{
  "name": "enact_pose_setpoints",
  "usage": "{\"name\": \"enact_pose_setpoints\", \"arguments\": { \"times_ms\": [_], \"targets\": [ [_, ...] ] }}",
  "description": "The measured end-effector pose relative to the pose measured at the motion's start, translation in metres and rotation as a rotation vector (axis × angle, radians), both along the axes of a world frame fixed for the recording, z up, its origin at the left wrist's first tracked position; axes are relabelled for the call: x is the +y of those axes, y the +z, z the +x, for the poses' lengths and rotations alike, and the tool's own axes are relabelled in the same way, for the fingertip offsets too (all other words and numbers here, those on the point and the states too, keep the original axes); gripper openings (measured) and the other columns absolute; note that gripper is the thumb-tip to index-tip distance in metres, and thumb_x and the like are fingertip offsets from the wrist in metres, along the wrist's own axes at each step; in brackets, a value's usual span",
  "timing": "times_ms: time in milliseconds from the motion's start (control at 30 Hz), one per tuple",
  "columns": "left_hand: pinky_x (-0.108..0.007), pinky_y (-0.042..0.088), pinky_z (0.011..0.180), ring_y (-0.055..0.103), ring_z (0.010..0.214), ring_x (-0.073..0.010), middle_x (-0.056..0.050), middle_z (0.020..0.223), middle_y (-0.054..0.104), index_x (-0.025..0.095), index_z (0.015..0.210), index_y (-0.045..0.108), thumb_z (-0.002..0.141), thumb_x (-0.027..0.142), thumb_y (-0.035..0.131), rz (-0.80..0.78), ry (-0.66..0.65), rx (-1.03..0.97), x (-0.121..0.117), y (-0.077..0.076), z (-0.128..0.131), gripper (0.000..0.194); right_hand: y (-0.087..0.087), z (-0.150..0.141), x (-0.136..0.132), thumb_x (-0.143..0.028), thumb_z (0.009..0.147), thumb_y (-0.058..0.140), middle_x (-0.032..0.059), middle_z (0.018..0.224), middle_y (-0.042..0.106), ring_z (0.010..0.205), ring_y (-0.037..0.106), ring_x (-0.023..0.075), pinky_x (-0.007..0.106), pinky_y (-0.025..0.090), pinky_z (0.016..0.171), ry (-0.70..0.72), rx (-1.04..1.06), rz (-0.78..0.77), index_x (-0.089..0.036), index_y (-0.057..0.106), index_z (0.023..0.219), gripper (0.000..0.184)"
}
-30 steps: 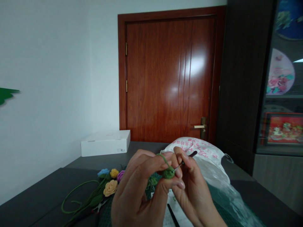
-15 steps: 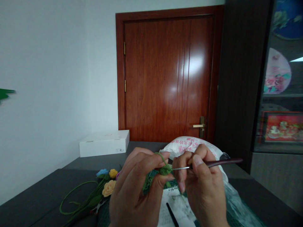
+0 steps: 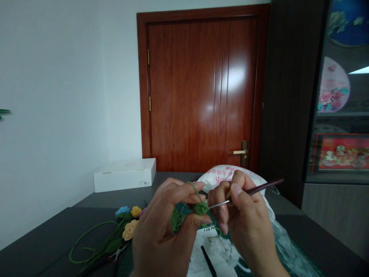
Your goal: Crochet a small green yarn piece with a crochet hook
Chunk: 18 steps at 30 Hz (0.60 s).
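Our right hand (image 3: 248,225) has tipped the crochet hook (image 3: 253,190) higher, pinching it narrowly, its tip at the green crochet piece (image 3: 200,208) that our left hand (image 3: 161,234) pinches, green yarn (image 3: 193,186) looped over a finger. Below lies a white sheet (image 3: 210,256); leftward, crocheted roses (image 3: 129,229); beyond, a white box (image 3: 123,175) and a wooden door (image 3: 201,92).
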<state>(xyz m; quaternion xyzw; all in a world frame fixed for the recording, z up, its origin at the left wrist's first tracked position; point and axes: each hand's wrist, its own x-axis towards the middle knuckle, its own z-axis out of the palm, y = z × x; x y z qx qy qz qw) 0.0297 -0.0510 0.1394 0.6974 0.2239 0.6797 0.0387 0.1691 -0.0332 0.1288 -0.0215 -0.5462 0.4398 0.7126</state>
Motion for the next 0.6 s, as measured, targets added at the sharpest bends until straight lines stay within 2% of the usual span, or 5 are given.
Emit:
{"name": "enact_pose_setpoints", "arguments": {
  "times_ms": [167,267,400,600],
  "targets": [
    [-0.030,0.057,0.073,0.068,0.086,-0.0185,0.000,0.093,0.074,0.029,0.111,0.071,0.081,0.001,0.069,0.152,0.079,0.084,0.003,-0.003,-0.001,0.041,-0.002,0.007,-0.008,-0.029,0.103,0.054,-0.0044,0.055,0.053,0.046,0.046,0.0113,0.025,0.037,0.049,-0.284,-0.058,0.127,-0.024,0.047,0.075,0.029],
    [-0.030,0.056,0.076,0.068,0.088,-0.0182,0.000,0.095,0.075,0.027,0.109,0.069,0.083,0.000,0.066,0.164,0.128,0.144,0.004,-0.003,0.000,0.038,-0.001,0.010,-0.012,-0.027,0.102,0.056,-0.0045,0.054,0.051,0.045,0.045,0.0104,0.024,0.037,0.047,-0.375,-0.103,0.161,-0.023,0.047,0.072,0.031],
    [-0.030,0.056,0.077,0.067,0.087,-0.0168,0.001,0.092,0.075,0.025,0.105,0.067,0.084,-0.002,0.063,0.212,0.119,0.191,0.006,-0.002,0.000,0.035,0.001,0.013,-0.010,-0.027,0.102,0.054,-0.0067,0.049,0.048,0.039,0.039,0.0083,0.021,0.030,0.041,-0.298,-0.100,0.079,-0.023,0.045,0.072,0.031],
    [-0.031,0.057,0.079,0.067,0.087,-0.0173,0.000,0.089,0.074,0.024,0.102,0.067,0.084,-0.003,0.062,0.195,0.092,0.228,0.006,-0.003,0.000,0.032,0.004,0.012,0.001,-0.024,0.100,0.053,-0.0103,0.042,0.047,0.029,0.029,0.0051,0.016,0.023,0.035,-0.040,-0.074,-0.094,-0.023,0.045,0.071,0.029]
  ]
}}
